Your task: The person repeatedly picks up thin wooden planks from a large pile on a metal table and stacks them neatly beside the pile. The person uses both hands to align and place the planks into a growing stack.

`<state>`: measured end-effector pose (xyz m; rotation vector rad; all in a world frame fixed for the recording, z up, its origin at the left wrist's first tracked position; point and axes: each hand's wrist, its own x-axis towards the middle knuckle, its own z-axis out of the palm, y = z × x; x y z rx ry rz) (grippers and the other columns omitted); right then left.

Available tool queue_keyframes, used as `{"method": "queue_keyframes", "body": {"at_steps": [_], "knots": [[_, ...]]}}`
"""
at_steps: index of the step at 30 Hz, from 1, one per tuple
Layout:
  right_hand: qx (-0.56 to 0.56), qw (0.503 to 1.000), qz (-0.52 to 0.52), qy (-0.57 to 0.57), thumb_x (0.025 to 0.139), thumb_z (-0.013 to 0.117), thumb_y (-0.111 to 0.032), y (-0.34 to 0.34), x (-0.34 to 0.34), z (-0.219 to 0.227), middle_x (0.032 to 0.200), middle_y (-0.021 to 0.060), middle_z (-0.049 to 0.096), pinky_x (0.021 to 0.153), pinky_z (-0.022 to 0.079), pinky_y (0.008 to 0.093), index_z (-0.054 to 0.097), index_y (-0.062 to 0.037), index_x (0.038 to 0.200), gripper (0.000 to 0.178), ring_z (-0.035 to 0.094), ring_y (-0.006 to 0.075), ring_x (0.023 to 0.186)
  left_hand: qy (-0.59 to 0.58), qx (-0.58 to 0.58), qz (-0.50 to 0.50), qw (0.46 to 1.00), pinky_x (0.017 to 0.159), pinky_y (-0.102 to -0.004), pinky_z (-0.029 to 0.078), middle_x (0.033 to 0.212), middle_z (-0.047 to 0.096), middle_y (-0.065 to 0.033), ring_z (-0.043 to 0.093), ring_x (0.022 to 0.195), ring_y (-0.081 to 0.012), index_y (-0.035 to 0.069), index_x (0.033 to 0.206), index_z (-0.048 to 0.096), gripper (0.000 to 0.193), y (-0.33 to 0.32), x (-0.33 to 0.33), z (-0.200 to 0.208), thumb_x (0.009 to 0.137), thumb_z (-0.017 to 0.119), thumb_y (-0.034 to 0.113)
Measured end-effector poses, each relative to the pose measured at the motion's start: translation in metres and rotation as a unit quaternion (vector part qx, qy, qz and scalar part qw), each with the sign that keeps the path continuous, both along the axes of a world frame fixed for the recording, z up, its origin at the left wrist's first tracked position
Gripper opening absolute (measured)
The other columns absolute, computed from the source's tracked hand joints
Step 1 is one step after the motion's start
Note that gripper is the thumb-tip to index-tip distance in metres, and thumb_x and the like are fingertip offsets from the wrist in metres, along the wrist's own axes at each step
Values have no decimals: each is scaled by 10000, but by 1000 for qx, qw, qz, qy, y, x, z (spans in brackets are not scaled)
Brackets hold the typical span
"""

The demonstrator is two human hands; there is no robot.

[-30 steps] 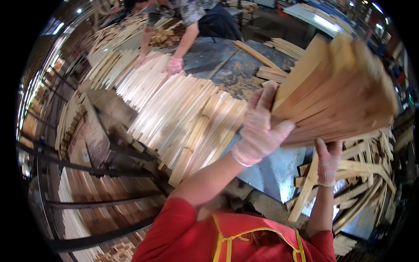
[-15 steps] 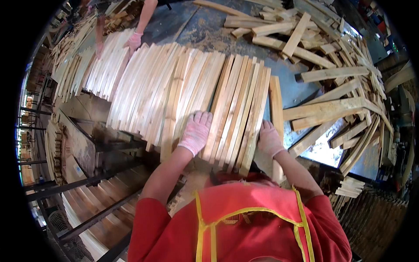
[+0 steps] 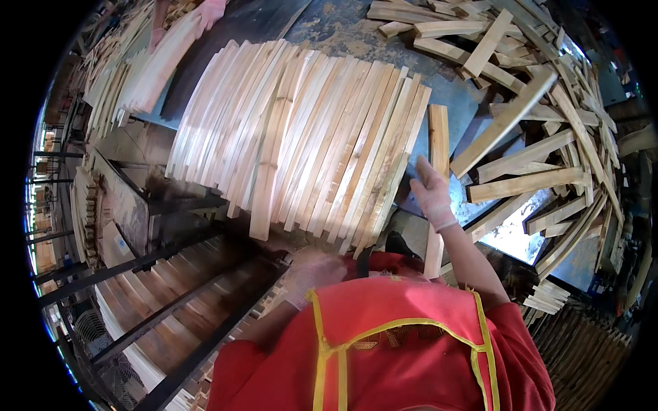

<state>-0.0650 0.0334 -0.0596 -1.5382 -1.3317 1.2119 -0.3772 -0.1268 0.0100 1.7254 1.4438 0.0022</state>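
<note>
A long row of pale wooden strips (image 3: pixel 301 137) lies side by side on the table before me. My right hand (image 3: pixel 435 201), in a pale glove, is off the row's right end. Its fingers are stretched and apart, beside a lone wooden strip (image 3: pixel 439 133); I cannot tell whether they touch it. My left hand (image 3: pixel 317 272), also gloved, is low in front of the row's near ends, smeared by motion, so its fingers cannot be read. A slanted wooden strip (image 3: pixel 506 122) lies just beyond the right hand, over the loose pile.
A jumbled pile of wooden pieces (image 3: pixel 528 181) covers the right side. At upper left, a co-worker's gloved hands (image 3: pixel 209 14) hold a bundle of strips (image 3: pixel 161 65). Curved boards (image 3: pixel 161 308) sit behind dark metal bars (image 3: pixel 185 301) at lower left. Sawdust lies on the table (image 3: pixel 336 31).
My left hand has left the row and drawn back toward me. My right hand has moved slightly forward. A strip now slants across the right pile. The co-worker's bundle has moved away from my row.
</note>
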Motion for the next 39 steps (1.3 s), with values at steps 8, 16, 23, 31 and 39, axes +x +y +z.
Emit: {"method": "queue_keyframes", "body": {"at_steps": [8, 16, 23, 31, 39], "knots": [[14, 807, 123, -577, 826, 687, -119, -35, 94, 11, 1560, 162, 483, 1100, 491, 497, 597, -209, 1455, 642, 511, 436, 1371, -29, -132, 192, 972, 966, -469, 545, 1245, 701, -278, 697, 1124, -408, 15, 1329, 654, 515, -13, 12, -13, 969, 633, 383], [-230, 952, 76, -189, 926, 699, -453, -43, 15, 37, 1213, 205, 742, 987, 532, 394, 356, -99, 1634, 862, 704, 342, 1157, -142, -116, 73, 980, 984, -501, 531, 1294, 634, -283, 658, 1154, -448, 70, 1505, 471, 688, -13, 41, -50, 953, 695, 416], [-274, 961, 41, -14, 959, 719, -306, -33, 17, 32, 958, 32, 665, 746, 524, 301, 535, -26, 1481, 621, 602, 137, 821, -79, 40, 97, 991, 1128, -484, 456, 1540, 470, -275, 534, 1359, -446, 50, 1639, 260, 985, 83, 102, -13, 904, 741, 496], [-263, 963, 58, -26, 934, 746, -314, -34, 41, 19, 850, 30, 646, 688, 514, 318, 653, 2, 1073, 357, 585, 129, 748, 139, 13, 22, 990, 1120, -430, 492, 1658, 366, -220, 539, 1396, -357, 102, 1692, 116, 1169, 176, 171, -2, 837, 750, 586], [-262, 944, 104, -175, 911, 704, -420, -33, 37, 22, 958, 198, 736, 831, 561, 406, 565, -49, 1383, 616, 729, 317, 897, 140, 79, 86, 983, 1064, -475, 526, 1633, 359, -224, 588, 1306, -395, 124, 1684, 130, 1068, 180, 181, -16, 849, 756, 352]]}}
